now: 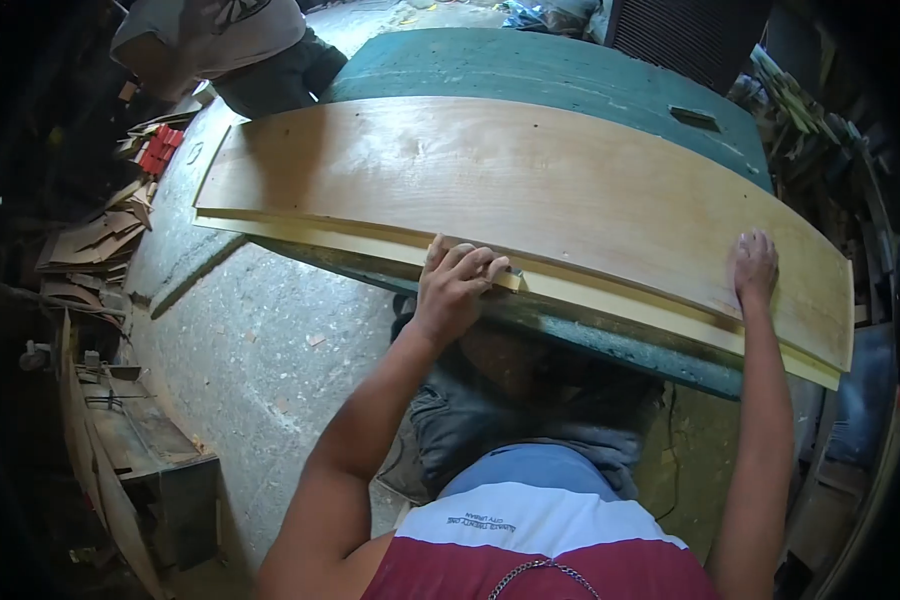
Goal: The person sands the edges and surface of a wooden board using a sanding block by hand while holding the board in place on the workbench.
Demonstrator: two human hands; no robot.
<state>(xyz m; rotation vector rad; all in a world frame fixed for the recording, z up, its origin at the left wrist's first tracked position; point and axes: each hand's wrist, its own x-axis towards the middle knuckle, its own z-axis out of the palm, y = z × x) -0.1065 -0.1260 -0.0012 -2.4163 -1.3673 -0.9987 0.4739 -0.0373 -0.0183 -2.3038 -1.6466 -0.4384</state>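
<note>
A long, pale wooden panel with yellowish edge strips lies across a green worktable. My left hand is at the panel's near edge, its fingers curled over the lighter edge strip. A small bit of something shows beside its fingertips, but what the fingers hold is hidden. Farther right, my right hand rests on the panel's top face with its fingers stretched out and nothing in them.
Another person bends beside the panel's far left end. Scrap boards and a red object are piled at the left. A wooden box frame stands on the concrete floor. Wood strips lean at the right.
</note>
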